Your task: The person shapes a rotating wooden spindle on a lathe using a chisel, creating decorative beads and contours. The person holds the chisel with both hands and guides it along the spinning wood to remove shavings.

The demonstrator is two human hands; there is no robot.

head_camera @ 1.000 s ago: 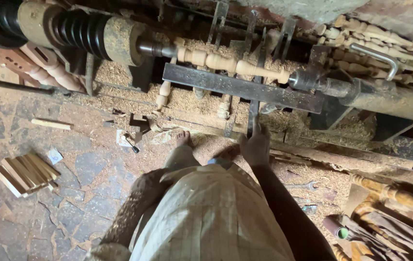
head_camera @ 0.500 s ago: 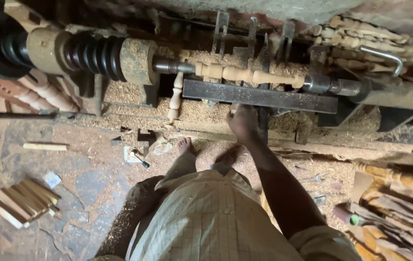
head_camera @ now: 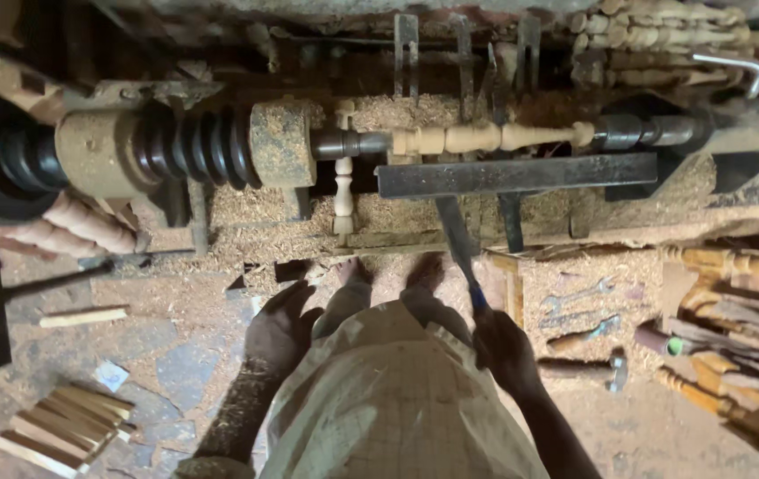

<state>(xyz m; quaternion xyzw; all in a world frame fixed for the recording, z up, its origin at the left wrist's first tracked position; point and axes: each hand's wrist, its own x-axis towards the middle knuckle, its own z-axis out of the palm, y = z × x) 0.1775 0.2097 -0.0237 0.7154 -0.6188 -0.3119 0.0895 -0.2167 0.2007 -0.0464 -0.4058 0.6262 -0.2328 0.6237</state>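
While the turned spindle (head_camera: 486,137) sat mounted btwn the lathe's centres, above the flat steel tool rest (head_camera: 521,174), the main risk looked to be a catch: the chisel's blade leaned on the rest w/ its tip just below the wood, held one-handed, so a slip could have dug in or kicked the tool back. Going left to right: the stepped pulley (head_camera: 188,146) and headstock were exposed, near loose cloth. The left hand (head_camera: 280,324) hung low w/ fingers spread, holding nothing, just above the sawdust floor. Bare feet stood right under the rest, close to where a dropped edge would land. The right hand (head_camera: 505,348) was wrapped tight round the long chisel (head_camera: 457,239) at its blue handle. Further right, spanners (head_camera: 579,293), a hammer (head_camera: 588,368) and stacked finished spindles (head_camera: 734,266) crowded the floor, poor footing if stepping that way.
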